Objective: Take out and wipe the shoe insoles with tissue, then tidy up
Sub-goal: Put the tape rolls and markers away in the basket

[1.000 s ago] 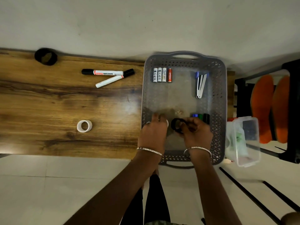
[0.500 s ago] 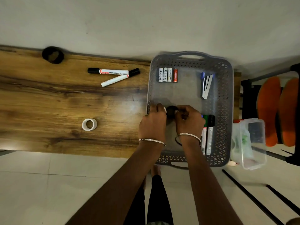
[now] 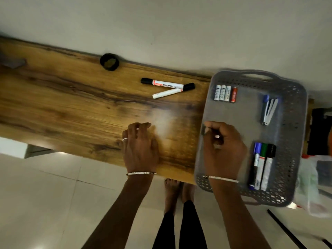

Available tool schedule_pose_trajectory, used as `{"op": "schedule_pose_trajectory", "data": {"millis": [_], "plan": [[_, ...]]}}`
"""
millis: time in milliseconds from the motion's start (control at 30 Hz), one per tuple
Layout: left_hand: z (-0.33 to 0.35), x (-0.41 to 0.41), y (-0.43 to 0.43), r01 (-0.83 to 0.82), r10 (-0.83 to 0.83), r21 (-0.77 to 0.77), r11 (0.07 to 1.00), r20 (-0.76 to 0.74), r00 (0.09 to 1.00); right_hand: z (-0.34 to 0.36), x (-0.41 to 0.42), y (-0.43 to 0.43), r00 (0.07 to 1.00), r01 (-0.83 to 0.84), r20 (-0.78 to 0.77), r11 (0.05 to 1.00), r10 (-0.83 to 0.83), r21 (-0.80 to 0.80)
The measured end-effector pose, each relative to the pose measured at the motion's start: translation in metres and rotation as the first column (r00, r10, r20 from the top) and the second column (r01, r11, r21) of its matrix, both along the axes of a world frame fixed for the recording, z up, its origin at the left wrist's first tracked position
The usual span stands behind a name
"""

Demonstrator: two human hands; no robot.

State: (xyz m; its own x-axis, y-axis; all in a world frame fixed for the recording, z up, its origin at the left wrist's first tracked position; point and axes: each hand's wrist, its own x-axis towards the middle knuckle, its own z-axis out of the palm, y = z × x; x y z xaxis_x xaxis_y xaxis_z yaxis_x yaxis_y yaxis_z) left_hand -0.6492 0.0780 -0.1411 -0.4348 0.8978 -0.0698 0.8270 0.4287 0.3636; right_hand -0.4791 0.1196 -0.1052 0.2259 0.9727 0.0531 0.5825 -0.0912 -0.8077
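- The table (image 3: 71, 108) fills more of the view now that the head has swung left. The insoles (image 3: 330, 133) are cut to an orange sliver at the far right edge, well apart from both hands.
- The basket (image 3: 294, 133) stays on the table's right end.
- The left hand (image 3: 140, 146) has left the basket and lies on the table with its fingers curled over the spot where the white roll lay. The roll is hidden, so I cannot tell whether it is gripped.
- The right hand (image 3: 222, 150) stays clenched at the basket's left wall. What it holds, if anything, is too blurred to tell.
- This looks like the tidy-up stage (loose things going into the basket). The markers (image 3: 167, 88) and the black roll (image 3: 109, 62) are still out.
- The upper marker carries a red band and a line of print, which is unreadable.
- The batteries (image 3: 225, 93) have lettering along them that is too small to read.
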Motion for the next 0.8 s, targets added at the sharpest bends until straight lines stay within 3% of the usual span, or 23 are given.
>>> {"op": "schedule_pose_trajectory", "data": {"millis": [233,533,633,800], "plan": [[-0.028,-0.045,-0.020,-0.066,0.074,-0.096,0.993,0.084,0.994,-0.018,-0.061,0.010,0.961,-0.268,-0.085,0.963,0.264,-0.029],[-0.014,-0.064,-0.013,-0.330,0.291,0.140,0.934,0.239,0.926,-0.037,-0.119,0.081,0.856,-0.497,0.121,0.864,0.503,-0.079],[-0.002,-0.079,-0.010,-0.404,0.332,0.250,0.880,0.285,0.899,-0.039,-0.160,0.116,0.744,-0.623,0.240,0.777,0.624,-0.087],[0.009,-0.102,-0.002,-0.412,0.328,0.265,0.872,0.308,0.893,-0.050,-0.233,0.161,0.441,-0.746,0.442,0.593,0.781,-0.303]]}}
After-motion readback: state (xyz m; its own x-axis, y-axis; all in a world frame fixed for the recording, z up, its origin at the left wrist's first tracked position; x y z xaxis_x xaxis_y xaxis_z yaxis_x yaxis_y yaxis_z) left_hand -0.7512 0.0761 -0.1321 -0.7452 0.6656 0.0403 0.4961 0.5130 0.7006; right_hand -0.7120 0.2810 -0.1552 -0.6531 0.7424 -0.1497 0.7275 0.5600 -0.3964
